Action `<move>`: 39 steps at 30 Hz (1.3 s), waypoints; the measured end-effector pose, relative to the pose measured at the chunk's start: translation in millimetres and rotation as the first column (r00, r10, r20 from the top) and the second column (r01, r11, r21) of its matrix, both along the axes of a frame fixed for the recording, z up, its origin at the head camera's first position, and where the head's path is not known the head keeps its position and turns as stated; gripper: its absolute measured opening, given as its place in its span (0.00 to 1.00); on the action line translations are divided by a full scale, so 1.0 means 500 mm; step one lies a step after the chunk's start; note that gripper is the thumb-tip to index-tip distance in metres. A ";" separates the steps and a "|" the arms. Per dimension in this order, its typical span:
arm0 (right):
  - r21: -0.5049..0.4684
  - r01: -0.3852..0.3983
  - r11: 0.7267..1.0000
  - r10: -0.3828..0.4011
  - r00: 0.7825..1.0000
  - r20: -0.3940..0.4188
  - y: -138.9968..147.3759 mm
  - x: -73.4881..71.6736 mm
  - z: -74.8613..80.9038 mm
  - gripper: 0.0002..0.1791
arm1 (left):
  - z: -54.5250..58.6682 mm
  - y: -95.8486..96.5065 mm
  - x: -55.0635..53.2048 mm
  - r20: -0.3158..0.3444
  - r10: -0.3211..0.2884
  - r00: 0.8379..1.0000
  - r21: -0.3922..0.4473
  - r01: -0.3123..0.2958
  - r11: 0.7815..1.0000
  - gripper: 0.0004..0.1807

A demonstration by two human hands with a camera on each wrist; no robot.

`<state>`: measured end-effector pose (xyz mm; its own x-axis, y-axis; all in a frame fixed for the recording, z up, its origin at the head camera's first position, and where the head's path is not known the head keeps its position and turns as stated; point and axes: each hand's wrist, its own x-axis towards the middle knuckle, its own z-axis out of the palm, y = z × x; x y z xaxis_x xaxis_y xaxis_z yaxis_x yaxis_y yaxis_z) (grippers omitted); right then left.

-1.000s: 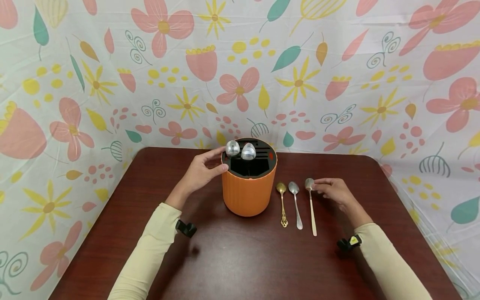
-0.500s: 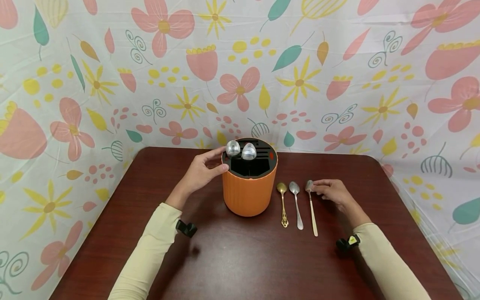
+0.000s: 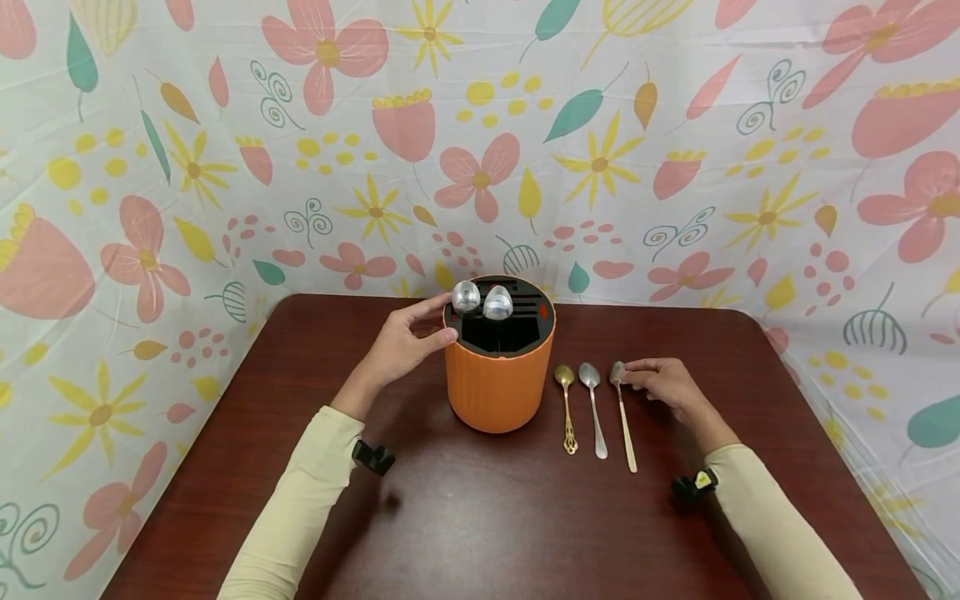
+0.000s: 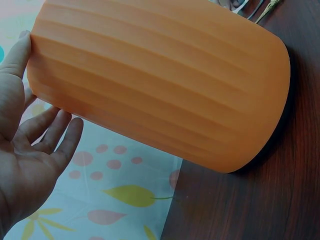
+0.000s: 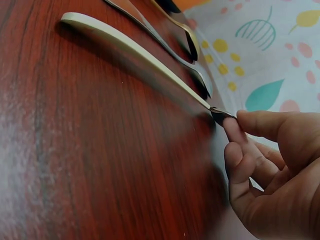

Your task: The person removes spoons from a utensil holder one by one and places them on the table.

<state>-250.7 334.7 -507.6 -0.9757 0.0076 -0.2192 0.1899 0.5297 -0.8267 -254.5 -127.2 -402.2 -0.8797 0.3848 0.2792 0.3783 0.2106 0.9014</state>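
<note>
At the back of the table stands an orange cutlery holder [image 3: 495, 387] with a black slotted top. Two shiny metal rounded ends [image 3: 497, 303] stick up from its left side. My left hand [image 3: 402, 343] touches the holder's left rim with thumb and index finger extended; its other fingers [image 4: 75, 135] hang loosely off the wall. To the right, my right hand [image 3: 667, 385] pinches the bowl of a spoon with a pale handle [image 3: 627, 433] between thumb and fingers. In the right wrist view the spoon's bowl [image 5: 220, 116] is mostly hidden by the fingertips, and its handle slants close over the table.
Between the holder and the pinched spoon lie a gold spoon [image 3: 566, 408] with an ornate handle and a silver spoon [image 3: 593, 408], side by side, bowls away from me. The dark red table [image 3: 465, 517] meets a flowered cloth [image 3: 480, 108] behind.
The pinched spoon has turned slightly, its bowl tipping more onto its edge and its handle end shifting a little right. The left hand and holder look the same.
</note>
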 end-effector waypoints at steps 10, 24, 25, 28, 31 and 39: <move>0.063 -0.027 0.998 0.027 1.000 -0.014 0.002 0.009 0.015 0.24 | 0.004 0.001 0.002 0.006 0.007 1.000 0.003 -0.007 1.000 0.32; 0.275 -0.085 0.958 0.129 0.981 -0.147 -0.018 0.047 0.085 0.24 | 0.006 0.001 0.003 0.036 0.006 0.999 0.003 -0.007 1.000 0.33; 0.273 -0.085 0.958 0.136 0.976 -0.172 -0.020 0.049 0.093 0.24 | 0.007 0.002 0.003 0.040 0.008 0.999 0.000 -0.008 1.000 0.33; 0.277 -0.073 0.958 0.149 0.953 -0.265 -0.030 0.057 0.117 0.22 | 0.009 0.002 0.003 0.046 0.010 0.999 -0.009 -0.010 1.000 0.33; 0.272 -0.037 0.962 0.140 0.918 -0.371 -0.042 0.064 0.143 0.20 | 0.008 0.002 0.002 0.050 0.009 0.999 -0.005 -0.008 1.000 0.33; 0.130 -0.028 0.991 0.093 0.844 -0.528 -0.075 0.086 0.222 0.16 | 0.004 0.002 0.003 0.019 0.000 1.000 0.010 -0.001 1.000 0.32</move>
<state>-207.7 297.0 -396.8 -0.9410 -0.0623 0.3327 -0.2974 0.6212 -0.7250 -253.1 -126.2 -400.1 -0.8852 0.3818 0.2659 0.3607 0.2021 0.9105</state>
